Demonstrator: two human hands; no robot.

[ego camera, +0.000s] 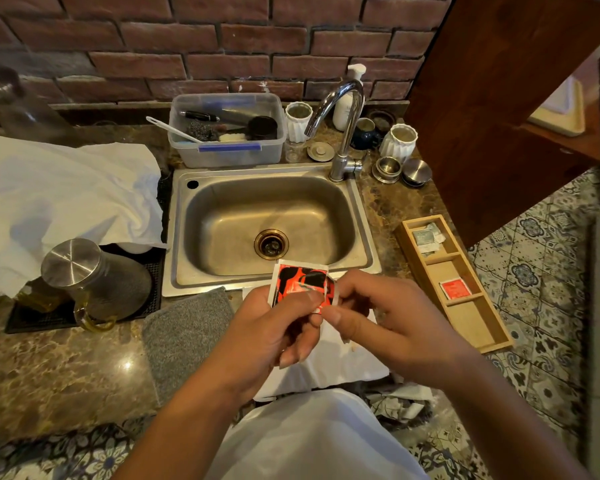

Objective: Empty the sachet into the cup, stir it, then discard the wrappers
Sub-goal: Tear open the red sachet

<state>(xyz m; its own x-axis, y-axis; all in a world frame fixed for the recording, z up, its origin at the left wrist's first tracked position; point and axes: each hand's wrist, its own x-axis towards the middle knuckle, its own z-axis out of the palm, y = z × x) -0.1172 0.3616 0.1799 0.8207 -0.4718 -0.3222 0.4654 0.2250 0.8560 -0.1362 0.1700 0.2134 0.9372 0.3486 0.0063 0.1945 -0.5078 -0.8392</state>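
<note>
Both grips pinch the red sachet point(300, 284) upright over the near sink rim point(201, 289), left hand point(267, 327) gripping its body, right hand point(385, 317) its right edge, ready to tear.

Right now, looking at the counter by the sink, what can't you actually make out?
- Sachet, head view: its lower part is hidden by the left hand and right hand; whether it is torn open cannot be told.
- The cup: none identifiable; the hands cover the white cloth below.
- Printing on the packets in the wooden tray: too small.
- Under the white towel: covered.
</note>
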